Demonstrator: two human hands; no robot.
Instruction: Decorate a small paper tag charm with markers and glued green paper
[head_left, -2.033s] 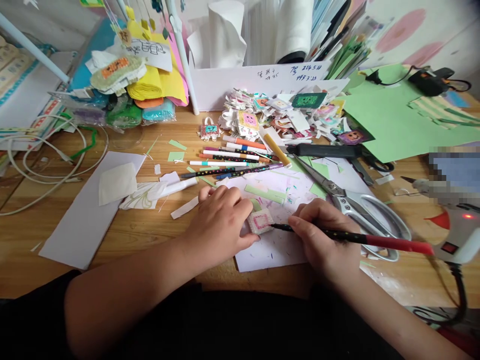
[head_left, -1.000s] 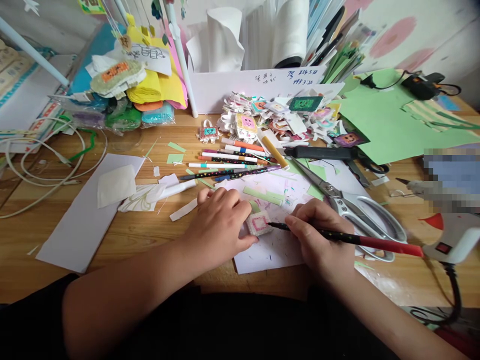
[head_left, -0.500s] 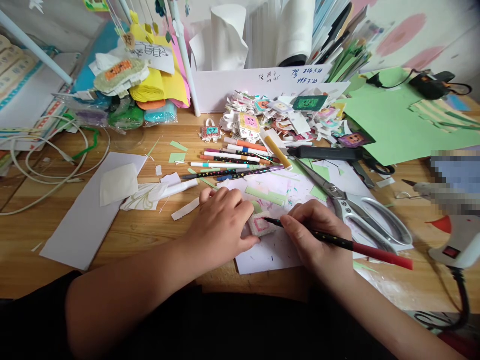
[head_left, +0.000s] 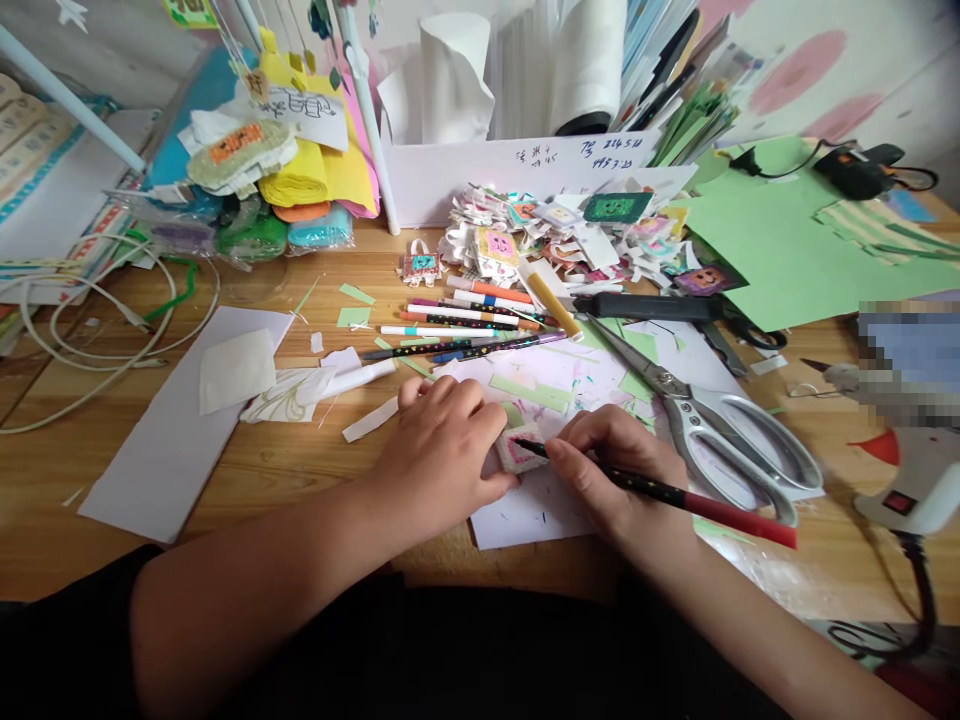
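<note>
1. Left hand point(head_left: 446, 430) gripped pad point(head_left: 516, 461) by its left edge, just below frame centre.
2. Right hand point(head_left: 628, 512) grasped pen point(head_left: 667, 494).
3. Pen tip had shifted leftward; marking had apparently progressed from pad's right edge inward. Contact was unclear.

A wooden desk point(head_left: 292, 455) crowded with craft supplies.
Toward ten o'clock, a yellow roll point(head_left: 296, 182) lies above clear-wrapped coloured packets point(head_left: 253, 235). At twelve stands a white board point(head_left: 465, 165) bearing handwriting, with a white roll point(head_left: 589, 75) behind it toward one. Green paper point(head_left: 772, 250) spreads toward two, and silver scissors point(head_left: 679, 392) lie at three. Between three and four is a white glue gun point(head_left: 911, 490) with a red trigger. Between eight and nine, a cream square point(head_left: 238, 368) rests on white card point(head_left: 169, 460).
</note>
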